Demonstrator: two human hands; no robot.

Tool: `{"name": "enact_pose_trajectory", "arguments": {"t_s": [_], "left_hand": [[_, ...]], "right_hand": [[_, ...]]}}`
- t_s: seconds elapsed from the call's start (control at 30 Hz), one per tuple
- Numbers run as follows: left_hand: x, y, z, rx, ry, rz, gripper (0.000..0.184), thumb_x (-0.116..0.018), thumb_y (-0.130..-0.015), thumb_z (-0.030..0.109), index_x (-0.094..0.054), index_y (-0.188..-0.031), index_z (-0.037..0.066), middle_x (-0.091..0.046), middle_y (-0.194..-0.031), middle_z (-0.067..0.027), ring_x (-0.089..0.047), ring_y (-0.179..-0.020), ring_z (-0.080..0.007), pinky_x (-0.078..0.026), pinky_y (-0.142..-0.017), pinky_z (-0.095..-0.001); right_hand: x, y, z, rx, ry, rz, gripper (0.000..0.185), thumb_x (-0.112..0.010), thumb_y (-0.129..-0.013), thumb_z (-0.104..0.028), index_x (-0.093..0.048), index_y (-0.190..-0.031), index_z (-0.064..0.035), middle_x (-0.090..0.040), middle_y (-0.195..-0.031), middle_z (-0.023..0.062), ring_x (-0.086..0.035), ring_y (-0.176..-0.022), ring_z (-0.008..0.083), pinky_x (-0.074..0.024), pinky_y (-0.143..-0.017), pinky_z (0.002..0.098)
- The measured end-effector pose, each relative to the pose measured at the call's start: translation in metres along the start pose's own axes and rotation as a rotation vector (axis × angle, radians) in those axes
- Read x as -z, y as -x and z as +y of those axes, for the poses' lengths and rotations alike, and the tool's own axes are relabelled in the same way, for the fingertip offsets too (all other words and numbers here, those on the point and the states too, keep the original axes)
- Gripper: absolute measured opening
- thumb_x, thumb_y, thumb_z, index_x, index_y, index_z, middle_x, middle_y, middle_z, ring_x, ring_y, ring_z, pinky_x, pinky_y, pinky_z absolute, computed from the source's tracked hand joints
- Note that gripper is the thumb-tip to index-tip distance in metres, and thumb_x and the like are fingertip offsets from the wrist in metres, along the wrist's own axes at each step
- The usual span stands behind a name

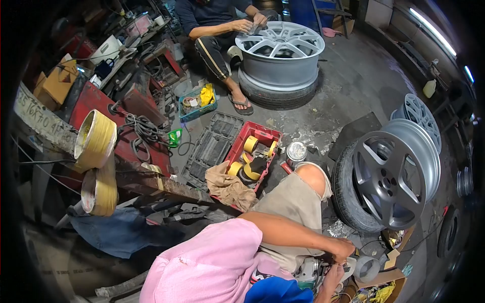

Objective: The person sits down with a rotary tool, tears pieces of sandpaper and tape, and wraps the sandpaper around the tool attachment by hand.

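Observation:
A green and silver angle grinder (pixel 307 272) lies low in front of me, beside my bent leg. Reaching across from the pink sleeve, my left hand (pixel 342 250) has its fingers closed at the grinder's head end. My right hand (pixel 331 279) comes up from below, its fingers closed against the same end. The fingertips of both hands nearly meet there, and the exact grip is partly hidden. A pale, flat piece (pixel 348 270) shows just beside the fingers. To the right of them is a translucent round ring (pixel 367 268).
An open red toolbox (pixel 273 134) holds yellow tape rolls, with a brown cloth (pixel 230 184) over its edge. A can (pixel 296 151) stands nearby. Wheel rims (pixel 389 179) and a tire (pixel 348 197) are at right. Another person (pixel 212 25) works at a silver rim (pixel 280 65). Cardboard boxes (pixel 399 283) sit lower right.

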State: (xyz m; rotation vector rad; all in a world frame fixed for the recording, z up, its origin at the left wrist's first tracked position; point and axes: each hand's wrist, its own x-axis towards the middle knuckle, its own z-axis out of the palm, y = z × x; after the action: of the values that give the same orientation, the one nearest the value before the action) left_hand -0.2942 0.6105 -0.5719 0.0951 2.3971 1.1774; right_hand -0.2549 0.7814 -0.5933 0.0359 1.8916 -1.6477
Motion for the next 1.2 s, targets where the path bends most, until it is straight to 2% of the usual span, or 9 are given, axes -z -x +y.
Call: {"name": "enact_pose_trajectory", "arguments": {"t_s": [0.23,0.3,0.53,0.6,0.77,0.9,0.93,1.1,1.2], "left_hand": [[0.002,0.003,0.004,-0.048,0.046,0.078,0.028,-0.08,-0.071,0.02,-0.075,-0.084,-0.005,-0.075,-0.087,-0.0243,-0.075,-0.091,-0.0384,-0.059,-0.079,-0.0454],[0.01,0.008,0.012,0.047,0.048,0.002,0.037,-0.081,-0.073,0.025,-0.077,-0.097,-0.002,-0.077,-0.102,-0.0207,-0.073,-0.105,-0.0347,-0.058,-0.09,-0.0422],[-0.002,-0.008,-0.005,-0.012,-0.121,-0.159,0.046,-0.087,-0.067,0.026,-0.076,-0.101,-0.004,-0.075,-0.11,-0.0238,-0.073,-0.105,-0.0365,-0.059,-0.091,-0.0431],[-0.009,-0.009,-0.007,0.004,-0.101,-0.079,0.043,-0.087,-0.069,0.034,-0.076,-0.088,-0.003,-0.075,-0.086,-0.0228,-0.074,-0.095,-0.0369,-0.058,-0.089,-0.0452],[-0.015,-0.006,-0.014,-0.066,-0.161,0.036,0.035,-0.086,-0.072,0.028,-0.073,-0.082,-0.003,-0.074,-0.079,-0.02,-0.074,-0.084,-0.0336,-0.057,-0.081,-0.0452],[-0.016,-0.019,-0.031,-0.147,-0.025,-0.115,0.025,-0.086,-0.068,0.024,-0.074,-0.074,0.003,-0.073,-0.078,-0.0174,-0.071,-0.075,-0.0324,-0.056,-0.073,-0.0435],[-0.005,-0.013,-0.025,-0.173,0.036,-0.134,0.023,-0.081,-0.067,0.023,-0.075,-0.074,0.001,-0.073,-0.081,-0.0239,-0.074,-0.077,-0.0354,-0.056,-0.071,-0.0455],[0.006,-0.01,-0.017,-0.037,0.288,-0.366,0.012,-0.073,-0.088,0.009,-0.068,-0.087,-0.002,-0.071,-0.074,-0.0073,-0.07,-0.065,-0.0143,-0.057,-0.055,-0.031],[0.005,-0.011,-0.021,-0.003,0.42,-0.41,0.012,-0.071,-0.09,0.008,-0.066,-0.088,-0.002,-0.071,-0.076,-0.0081,-0.068,-0.064,-0.0136,-0.056,-0.055,-0.0305]], "right_hand": [[-0.002,-0.007,0.002,0.005,0.037,0.038,0.013,-0.06,-0.105,-0.013,-0.065,-0.096,-0.0055,-0.053,-0.067,-0.0055,-0.041,-0.051,0.0027,-0.0271,-0.047,0.024],[-0.002,-0.005,0.001,-0.006,0.038,0.054,0.009,-0.063,-0.103,-0.011,-0.066,-0.096,-0.0055,-0.055,-0.069,-0.005,-0.043,-0.053,0.0023,-0.0279,-0.048,0.0237],[0.005,0.018,-0.019,-0.033,0.008,0.025,0.015,-0.078,-0.092,-0.006,-0.068,-0.103,-0.0052,-0.064,-0.082,-0.0028,-0.054,-0.067,0.0052,-0.0415,-0.057,0.0225],[0.01,0.029,-0.029,-0.041,0.018,0.0,0.018,-0.078,-0.091,-0.006,-0.068,-0.106,-0.0045,-0.066,-0.084,-0.0024,-0.056,-0.072,0.0058,-0.044,-0.061,0.0234],[0.022,0.037,-0.018,-0.081,-0.022,0.059,0.023,-0.082,-0.09,-0.01,-0.068,-0.106,-0.0024,-0.064,-0.08,-0.0015,-0.057,-0.069,0.0071,-0.0461,-0.064,0.022],[0.023,0.041,-0.01,-0.032,-0.012,0.095,0.022,-0.082,-0.089,-0.008,-0.068,-0.106,-0.0016,-0.065,-0.08,-0.002,-0.056,-0.07,0.0056,-0.0457,-0.064,0.0216],[0.024,0.042,-0.01,-0.033,-0.023,0.13,0.022,-0.082,-0.089,-0.008,-0.068,-0.106,-0.0016,-0.065,-0.08,-0.002,-0.056,-0.07,0.0056,-0.0457,-0.064,0.0216],[0.028,0.049,0.008,0.002,0.047,0.096,0.027,-0.084,-0.088,-0.008,-0.07,-0.109,0.0016,-0.07,-0.09,0.0027,-0.064,-0.082,0.0094,-0.0522,-0.075,0.0248],[0.024,0.05,0.004,0.073,0.18,0.096,0.03,-0.086,-0.087,-0.013,-0.073,-0.109,0.0029,-0.071,-0.093,0.0066,-0.068,-0.088,0.0145,-0.0555,-0.082,0.0304]]}}
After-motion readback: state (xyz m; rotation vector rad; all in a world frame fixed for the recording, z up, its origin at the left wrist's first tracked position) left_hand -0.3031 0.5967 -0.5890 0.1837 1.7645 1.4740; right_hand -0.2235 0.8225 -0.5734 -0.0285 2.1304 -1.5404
